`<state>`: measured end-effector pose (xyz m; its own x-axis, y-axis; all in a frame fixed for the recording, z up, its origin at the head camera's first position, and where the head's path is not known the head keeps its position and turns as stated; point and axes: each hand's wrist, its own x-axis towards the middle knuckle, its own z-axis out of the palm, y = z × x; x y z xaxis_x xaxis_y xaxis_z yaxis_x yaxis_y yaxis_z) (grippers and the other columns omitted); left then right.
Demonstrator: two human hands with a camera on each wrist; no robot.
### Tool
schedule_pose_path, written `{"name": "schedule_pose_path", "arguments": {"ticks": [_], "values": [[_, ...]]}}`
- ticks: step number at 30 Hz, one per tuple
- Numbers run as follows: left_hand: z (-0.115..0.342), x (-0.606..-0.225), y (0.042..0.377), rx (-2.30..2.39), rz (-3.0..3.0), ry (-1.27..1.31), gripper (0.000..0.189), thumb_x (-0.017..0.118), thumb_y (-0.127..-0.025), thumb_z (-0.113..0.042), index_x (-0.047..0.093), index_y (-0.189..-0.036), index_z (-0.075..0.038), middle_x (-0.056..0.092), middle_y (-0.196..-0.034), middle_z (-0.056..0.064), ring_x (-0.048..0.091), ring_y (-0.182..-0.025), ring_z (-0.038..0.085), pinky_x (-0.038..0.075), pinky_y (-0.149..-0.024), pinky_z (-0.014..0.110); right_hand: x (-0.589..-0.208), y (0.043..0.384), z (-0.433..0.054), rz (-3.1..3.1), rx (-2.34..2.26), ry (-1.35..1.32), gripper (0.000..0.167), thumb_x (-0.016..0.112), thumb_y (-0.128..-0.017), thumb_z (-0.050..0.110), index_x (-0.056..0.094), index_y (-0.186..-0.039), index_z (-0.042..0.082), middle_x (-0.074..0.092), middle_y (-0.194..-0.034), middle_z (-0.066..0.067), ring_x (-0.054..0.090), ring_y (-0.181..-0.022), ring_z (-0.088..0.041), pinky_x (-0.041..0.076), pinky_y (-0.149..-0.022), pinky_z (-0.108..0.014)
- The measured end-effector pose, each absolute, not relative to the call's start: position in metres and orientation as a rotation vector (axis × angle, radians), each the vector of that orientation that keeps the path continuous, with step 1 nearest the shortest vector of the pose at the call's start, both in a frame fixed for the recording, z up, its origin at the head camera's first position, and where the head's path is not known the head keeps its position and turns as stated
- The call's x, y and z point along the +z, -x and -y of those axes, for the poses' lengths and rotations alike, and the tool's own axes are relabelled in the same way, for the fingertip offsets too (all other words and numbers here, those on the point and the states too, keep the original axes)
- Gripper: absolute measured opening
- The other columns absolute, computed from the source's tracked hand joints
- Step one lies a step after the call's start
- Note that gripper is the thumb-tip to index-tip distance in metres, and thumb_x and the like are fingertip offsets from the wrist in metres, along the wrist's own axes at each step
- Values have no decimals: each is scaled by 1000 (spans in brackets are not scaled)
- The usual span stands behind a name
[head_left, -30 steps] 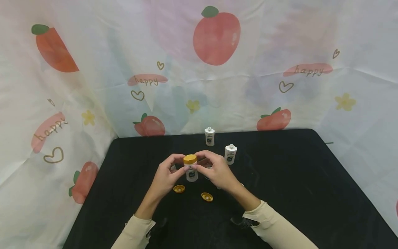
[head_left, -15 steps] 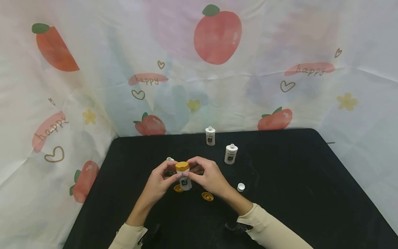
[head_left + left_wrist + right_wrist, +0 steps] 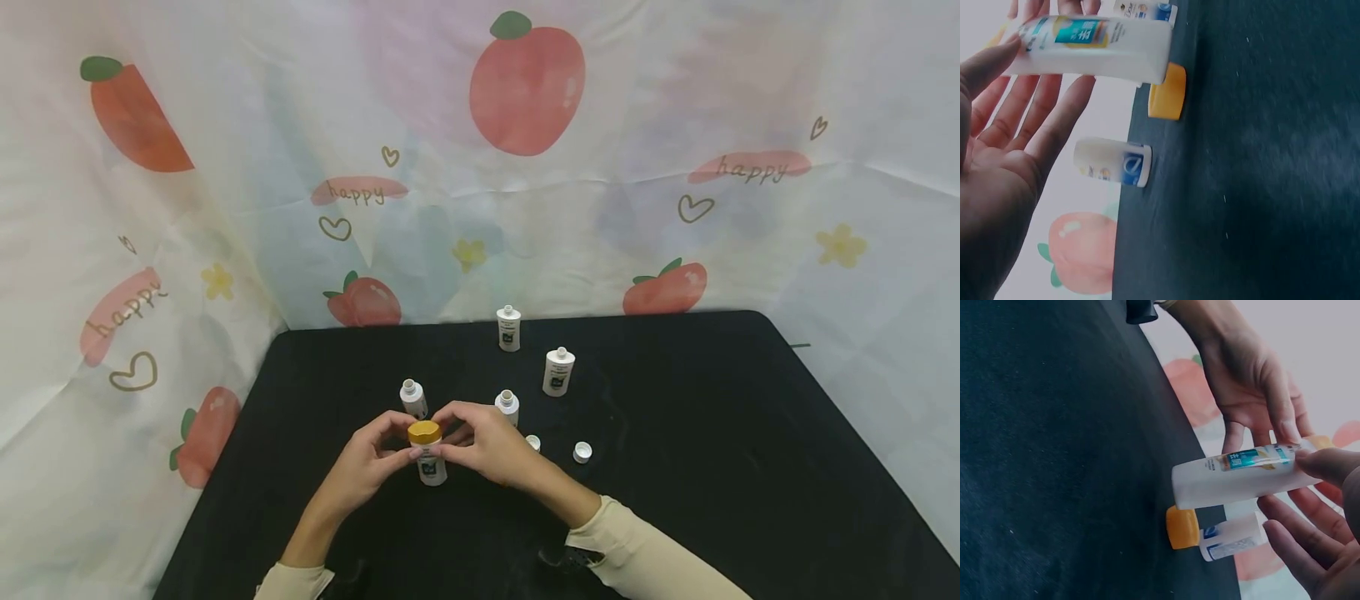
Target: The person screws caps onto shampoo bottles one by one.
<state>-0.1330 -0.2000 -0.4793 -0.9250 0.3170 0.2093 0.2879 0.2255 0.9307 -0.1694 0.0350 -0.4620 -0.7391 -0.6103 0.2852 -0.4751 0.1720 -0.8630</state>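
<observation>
Lower centre: my left grip (image 3: pixel 366 465) and right grip (image 3: pixel 483 448) pinch the bottle (image 3: pixel 431 471), cap (image 3: pixel 424 432) up, presumably for steadiness.

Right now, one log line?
left hand: grips white bottle | right hand: grips same bottle | yellow cap: atop it | white caps: on black table

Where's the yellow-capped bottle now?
In the head view, the yellow-capped bottle is left of centre, held between the left hand and right hand, just in front of an uncapped white bottle.
</observation>
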Motion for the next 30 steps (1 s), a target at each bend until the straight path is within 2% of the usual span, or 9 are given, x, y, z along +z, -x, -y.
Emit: {"name": "schedule_pose_path", "arguments": {"ticks": [6,15,24,30], "values": [[208,-484,133,1830,-2389,-655,31,76,-91,-6,62,-119,-8,63,-116,12,64,-107,13,60,-86,31,-467,168,-31,-2308,-1599,1079,27,81,-88,9,69,-111,15,72,-108,0,75,-87,-13,61,-73,-27],[210,-487,132,1820,-2365,-642,31,76,-90,-5,62,-118,-7,63,-116,13,64,-107,13,60,-85,31,-471,167,-28,-2317,-1554,1077,27,80,-89,11,68,-112,16,72,-110,1,74,-89,-15,60,-75,-25],[210,-489,136,1815,-2384,-645,31,76,-91,-6,62,-118,-9,64,-116,12,65,-107,15,60,-85,31,-469,168,-27,-2330,-1548,1089,27,79,-89,6,67,-111,13,71,-110,-3,75,-94,-19,60,-77,-24],[210,-491,138,1816,-2395,-656,32,76,-91,-5,62,-119,-9,64,-117,12,64,-108,15,59,-87,31,-466,170,-26,-2339,-1551,1102,26,79,-89,6,67,-111,12,71,-110,-3,75,-94,-16,60,-77,-23]]}}
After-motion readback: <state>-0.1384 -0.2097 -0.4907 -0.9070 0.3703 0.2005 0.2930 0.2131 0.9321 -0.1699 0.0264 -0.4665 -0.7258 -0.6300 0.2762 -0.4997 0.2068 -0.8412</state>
